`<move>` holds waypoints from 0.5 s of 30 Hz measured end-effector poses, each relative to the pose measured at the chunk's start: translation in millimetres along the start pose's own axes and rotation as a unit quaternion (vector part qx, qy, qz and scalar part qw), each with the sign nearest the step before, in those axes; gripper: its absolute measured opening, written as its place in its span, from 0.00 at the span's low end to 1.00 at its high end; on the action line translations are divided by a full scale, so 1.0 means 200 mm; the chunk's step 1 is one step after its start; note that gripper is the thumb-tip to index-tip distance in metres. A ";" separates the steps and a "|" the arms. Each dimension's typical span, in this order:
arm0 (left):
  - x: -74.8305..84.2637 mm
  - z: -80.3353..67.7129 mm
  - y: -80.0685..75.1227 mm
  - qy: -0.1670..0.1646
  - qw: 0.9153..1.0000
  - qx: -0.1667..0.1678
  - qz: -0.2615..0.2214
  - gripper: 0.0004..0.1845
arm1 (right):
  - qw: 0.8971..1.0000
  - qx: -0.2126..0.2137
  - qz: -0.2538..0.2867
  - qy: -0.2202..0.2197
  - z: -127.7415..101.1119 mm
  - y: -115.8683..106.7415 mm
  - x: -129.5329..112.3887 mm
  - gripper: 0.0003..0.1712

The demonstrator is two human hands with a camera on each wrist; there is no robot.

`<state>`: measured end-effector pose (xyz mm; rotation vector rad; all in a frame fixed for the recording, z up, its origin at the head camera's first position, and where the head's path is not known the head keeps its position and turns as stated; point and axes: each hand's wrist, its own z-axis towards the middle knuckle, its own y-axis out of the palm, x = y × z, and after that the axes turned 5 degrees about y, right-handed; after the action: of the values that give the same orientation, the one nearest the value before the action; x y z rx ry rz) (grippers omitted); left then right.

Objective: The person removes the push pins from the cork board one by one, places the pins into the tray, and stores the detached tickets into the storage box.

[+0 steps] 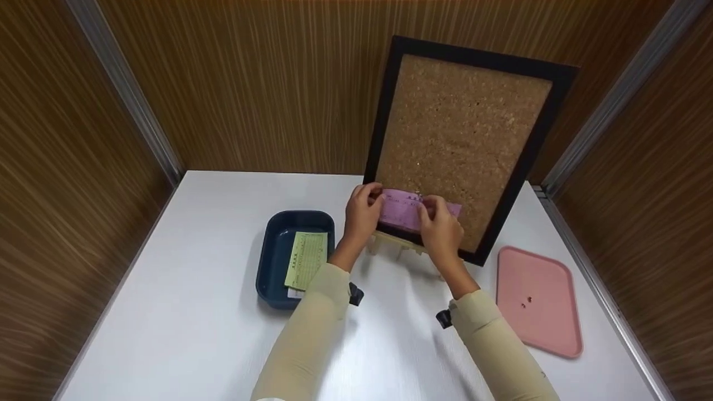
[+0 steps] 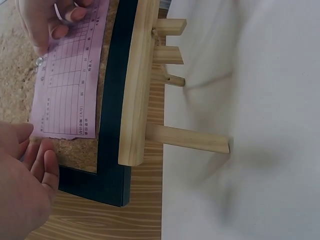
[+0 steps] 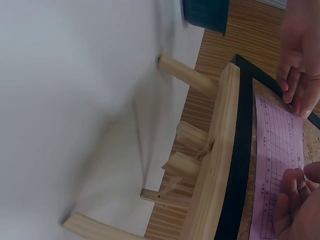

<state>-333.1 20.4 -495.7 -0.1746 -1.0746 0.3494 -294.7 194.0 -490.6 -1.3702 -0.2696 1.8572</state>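
Head view: fingers of the left hand (image 1: 362, 214) rest on the left end of a pink slip (image 1: 409, 210), lightly bent and pressing it against the cork; fingers of the right hand (image 1: 442, 229) are curled over its right part. Left wrist view shows a clear-headed pushpin (image 2: 38, 61) set in the slip just under the right fingertips (image 2: 60, 20).

The slip is thin pink paper, rectangular, printed with a ruled table of dark lines and small characters. It lies flat across the lower part of the cork board (image 1: 462, 128), near the bottom edge of the frame.

The cork is coarse, speckled brown; its frame is flat, matte black. The board leans on a pale wooden easel (image 2: 137, 85) of square sticks, standing on the smooth white bench (image 1: 195, 312).
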 end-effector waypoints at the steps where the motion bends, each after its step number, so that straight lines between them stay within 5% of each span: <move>1: 0.00 0.00 0.00 0.001 1.000 -0.001 0.000 0.14 | 1.000 0.001 0.000 0.001 0.00 0.00 0.00 0.13; 15: 0.03 0.01 0.03 -0.020 1.000 -0.016 0.008 0.13 | 0.999 0.042 -0.025 -0.020 0.03 0.03 -0.03 0.11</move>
<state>-334.1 28.0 -490.9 -0.2061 -1.1202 0.3521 -302.6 187.9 -488.1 -1.2592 -0.2427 1.8356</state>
